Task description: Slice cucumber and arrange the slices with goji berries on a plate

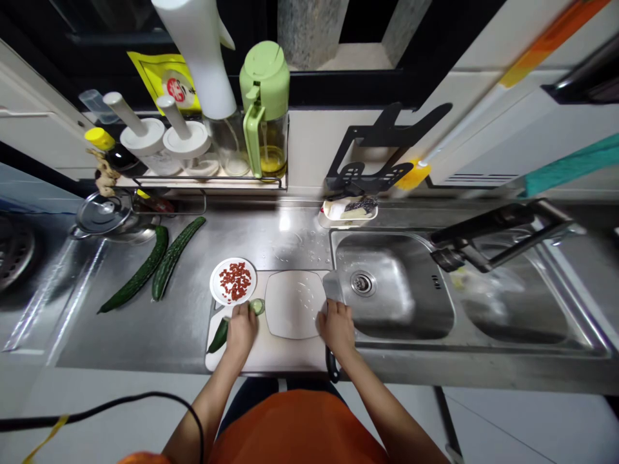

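Observation:
My left hand [240,328] is closed over a cucumber [220,334] lying on the white cutting board [271,354]; the cut end [258,306] shows past my fingers. My right hand [335,327] grips the handle of a cleaver [333,287], whose wide blade points away from me at the board's right edge. An empty white square plate [294,303] sits on the board between my hands. A small round plate of chopped red pieces [233,281] stands just beyond my left hand.
Two whole cucumbers [155,264] lie on the steel counter to the left, near a pot lid [104,212]. A double sink [394,290] with a faucet [493,238] is to the right. A rack of bottles and jars [203,142] lines the back wall.

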A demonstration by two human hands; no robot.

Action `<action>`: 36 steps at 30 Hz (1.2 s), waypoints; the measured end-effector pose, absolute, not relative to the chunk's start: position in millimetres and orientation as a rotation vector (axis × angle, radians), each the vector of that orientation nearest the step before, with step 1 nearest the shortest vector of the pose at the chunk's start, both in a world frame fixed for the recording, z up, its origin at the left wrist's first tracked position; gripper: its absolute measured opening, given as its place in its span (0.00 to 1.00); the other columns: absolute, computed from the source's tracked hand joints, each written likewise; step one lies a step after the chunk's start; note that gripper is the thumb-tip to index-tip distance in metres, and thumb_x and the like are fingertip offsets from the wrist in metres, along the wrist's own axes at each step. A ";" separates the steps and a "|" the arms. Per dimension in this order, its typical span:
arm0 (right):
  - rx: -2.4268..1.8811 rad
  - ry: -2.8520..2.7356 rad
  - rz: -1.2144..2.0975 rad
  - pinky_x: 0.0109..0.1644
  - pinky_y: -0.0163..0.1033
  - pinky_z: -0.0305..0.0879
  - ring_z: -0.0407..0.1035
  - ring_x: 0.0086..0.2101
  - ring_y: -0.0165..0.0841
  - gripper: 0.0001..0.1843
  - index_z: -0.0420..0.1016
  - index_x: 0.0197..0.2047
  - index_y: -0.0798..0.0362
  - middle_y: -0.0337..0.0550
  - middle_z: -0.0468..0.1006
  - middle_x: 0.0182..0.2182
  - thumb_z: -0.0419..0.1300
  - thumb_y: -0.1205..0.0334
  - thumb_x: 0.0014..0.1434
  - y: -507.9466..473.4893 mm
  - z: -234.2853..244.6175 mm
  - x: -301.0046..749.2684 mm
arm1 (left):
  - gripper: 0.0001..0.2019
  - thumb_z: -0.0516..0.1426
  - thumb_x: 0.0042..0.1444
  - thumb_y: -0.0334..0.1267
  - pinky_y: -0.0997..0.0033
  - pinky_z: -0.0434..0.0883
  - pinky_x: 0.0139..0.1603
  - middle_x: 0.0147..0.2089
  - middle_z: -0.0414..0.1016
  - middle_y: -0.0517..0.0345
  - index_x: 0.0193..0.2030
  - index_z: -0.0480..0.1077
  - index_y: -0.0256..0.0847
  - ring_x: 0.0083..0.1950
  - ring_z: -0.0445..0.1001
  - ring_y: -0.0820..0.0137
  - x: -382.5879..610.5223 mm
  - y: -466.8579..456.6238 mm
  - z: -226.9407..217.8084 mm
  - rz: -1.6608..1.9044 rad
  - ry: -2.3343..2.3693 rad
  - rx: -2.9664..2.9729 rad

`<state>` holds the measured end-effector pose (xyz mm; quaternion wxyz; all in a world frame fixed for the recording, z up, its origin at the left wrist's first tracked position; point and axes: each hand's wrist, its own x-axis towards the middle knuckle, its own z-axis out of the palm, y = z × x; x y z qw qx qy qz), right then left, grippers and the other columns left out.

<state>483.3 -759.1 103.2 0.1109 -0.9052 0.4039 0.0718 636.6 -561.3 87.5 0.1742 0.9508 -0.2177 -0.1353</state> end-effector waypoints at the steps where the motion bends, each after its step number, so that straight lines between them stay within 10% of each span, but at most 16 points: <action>1: -2.657 1.192 0.214 0.43 0.41 0.53 0.58 0.42 0.43 0.16 0.67 0.48 0.57 0.51 0.69 0.39 0.53 0.63 0.56 -758.7 103.8 483.5 | 0.15 0.49 0.57 0.34 0.65 0.67 0.44 0.43 0.71 0.44 0.49 0.68 0.33 0.40 0.72 0.64 637.0 -561.4 87.2 -0.374 -0.627 2.689; 19: -2.607 1.187 0.204 0.43 0.42 0.55 0.58 0.42 0.44 0.18 0.66 0.51 0.58 0.53 0.69 0.40 0.52 0.62 0.57 -757.8 106.7 481.5 | 0.10 0.49 0.56 0.35 0.68 0.66 0.43 0.37 0.73 0.53 0.37 0.71 0.41 0.38 0.71 0.67 641.0 -561.2 92.6 -0.306 -0.592 2.458; 36: -2.177 0.394 -0.178 0.51 0.45 0.58 0.62 0.46 0.37 0.17 0.71 0.49 0.50 0.45 0.74 0.43 0.56 0.67 0.54 -735.8 132.7 532.0 | 0.09 0.56 0.49 0.40 0.78 0.58 0.26 0.22 0.66 0.64 0.34 0.69 0.37 0.24 0.62 0.77 642.1 -588.5 139.7 -0.951 -0.477 1.806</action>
